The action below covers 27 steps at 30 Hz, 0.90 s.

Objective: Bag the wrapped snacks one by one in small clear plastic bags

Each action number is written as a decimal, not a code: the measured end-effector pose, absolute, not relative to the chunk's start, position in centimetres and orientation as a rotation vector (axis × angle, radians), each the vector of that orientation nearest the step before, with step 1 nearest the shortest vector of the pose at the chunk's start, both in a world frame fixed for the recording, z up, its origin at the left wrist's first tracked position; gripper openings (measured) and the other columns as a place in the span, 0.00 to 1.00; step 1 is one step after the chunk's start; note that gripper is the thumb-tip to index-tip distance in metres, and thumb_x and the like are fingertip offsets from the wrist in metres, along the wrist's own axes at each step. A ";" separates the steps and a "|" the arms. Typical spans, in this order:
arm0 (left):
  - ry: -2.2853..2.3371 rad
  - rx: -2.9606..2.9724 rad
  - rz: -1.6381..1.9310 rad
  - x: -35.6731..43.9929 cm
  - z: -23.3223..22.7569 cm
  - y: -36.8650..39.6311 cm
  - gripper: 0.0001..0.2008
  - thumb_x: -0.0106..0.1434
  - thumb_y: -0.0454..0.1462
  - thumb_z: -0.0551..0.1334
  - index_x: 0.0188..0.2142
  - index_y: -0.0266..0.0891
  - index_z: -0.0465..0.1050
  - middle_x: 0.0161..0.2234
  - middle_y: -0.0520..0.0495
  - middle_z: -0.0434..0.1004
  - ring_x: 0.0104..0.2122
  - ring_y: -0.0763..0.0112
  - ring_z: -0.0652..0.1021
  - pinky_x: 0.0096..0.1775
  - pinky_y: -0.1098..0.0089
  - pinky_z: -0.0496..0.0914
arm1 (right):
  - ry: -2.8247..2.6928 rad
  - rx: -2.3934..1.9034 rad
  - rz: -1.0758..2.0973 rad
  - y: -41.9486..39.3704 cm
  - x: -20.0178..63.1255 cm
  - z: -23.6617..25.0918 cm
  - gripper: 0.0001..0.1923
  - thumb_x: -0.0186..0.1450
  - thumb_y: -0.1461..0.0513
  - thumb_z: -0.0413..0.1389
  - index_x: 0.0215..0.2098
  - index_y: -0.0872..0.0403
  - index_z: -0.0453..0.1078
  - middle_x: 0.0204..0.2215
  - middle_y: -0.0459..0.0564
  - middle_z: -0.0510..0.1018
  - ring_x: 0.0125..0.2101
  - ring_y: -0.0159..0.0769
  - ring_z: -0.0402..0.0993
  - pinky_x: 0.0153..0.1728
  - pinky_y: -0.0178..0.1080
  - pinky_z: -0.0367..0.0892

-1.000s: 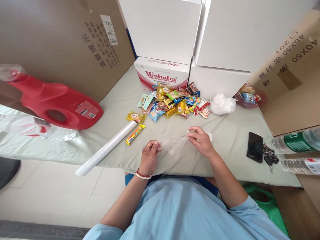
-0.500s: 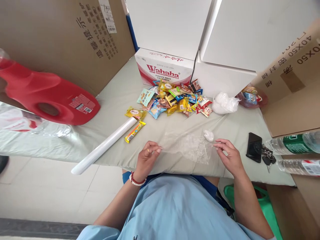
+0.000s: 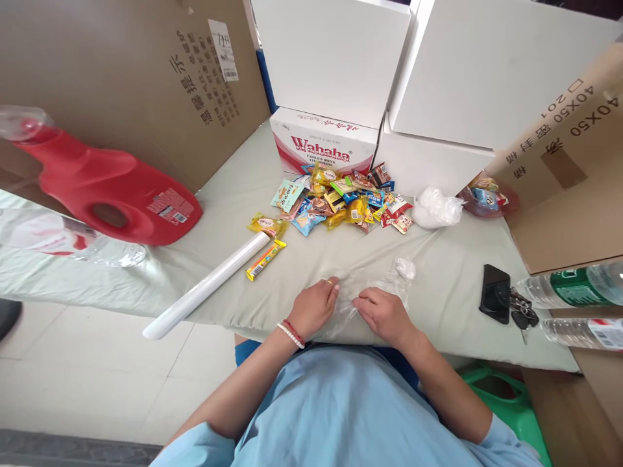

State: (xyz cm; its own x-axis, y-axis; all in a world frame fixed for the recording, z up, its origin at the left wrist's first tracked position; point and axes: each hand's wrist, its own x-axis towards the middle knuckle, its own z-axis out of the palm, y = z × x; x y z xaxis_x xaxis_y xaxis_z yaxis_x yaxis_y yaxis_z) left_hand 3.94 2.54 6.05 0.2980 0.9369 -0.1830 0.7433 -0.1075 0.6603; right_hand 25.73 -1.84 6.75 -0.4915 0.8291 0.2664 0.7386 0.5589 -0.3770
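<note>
A thin clear plastic bag lies flat on the pale green cloth at the near edge. My left hand rests palm down on the bag's left part, with a bead bracelet at the wrist. My right hand presses on the bag just right of it, fingers pointing left. A small white knot of plastic sits at the bag's far right corner. Beyond my hands lies a pile of wrapped snacks.
A white film roll and a yellow snack bar lie to the left. A red jug lies far left. A phone, keys and water bottles sit on the right. Cardboard and white boxes stand behind.
My hands had spread the bag wide between them; now both have come together and lie flat on it near the table's edge.
</note>
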 end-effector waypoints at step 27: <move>1.437 2.348 -0.152 -2.5 2.4 -0.3 0.62 0.49 0.62 0.70 0.75 0.49 0.42 0.76 0.38 0.35 0.74 0.35 0.42 0.64 0.25 0.31 | -2.233 -1.828 0.121 20.7 25.3 9.2 0.20 0.73 0.64 0.47 0.59 0.52 0.72 0.60 0.60 0.71 0.57 0.53 0.69 0.55 0.52 0.68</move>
State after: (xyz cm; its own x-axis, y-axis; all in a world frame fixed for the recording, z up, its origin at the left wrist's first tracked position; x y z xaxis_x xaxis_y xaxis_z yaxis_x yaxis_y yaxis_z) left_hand -2.47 -0.33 2.38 0.4706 0.8346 -0.2863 0.8761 -0.4034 0.2642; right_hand 25.32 20.72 9.22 -0.1796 0.9735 0.1414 0.9525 0.2080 -0.2224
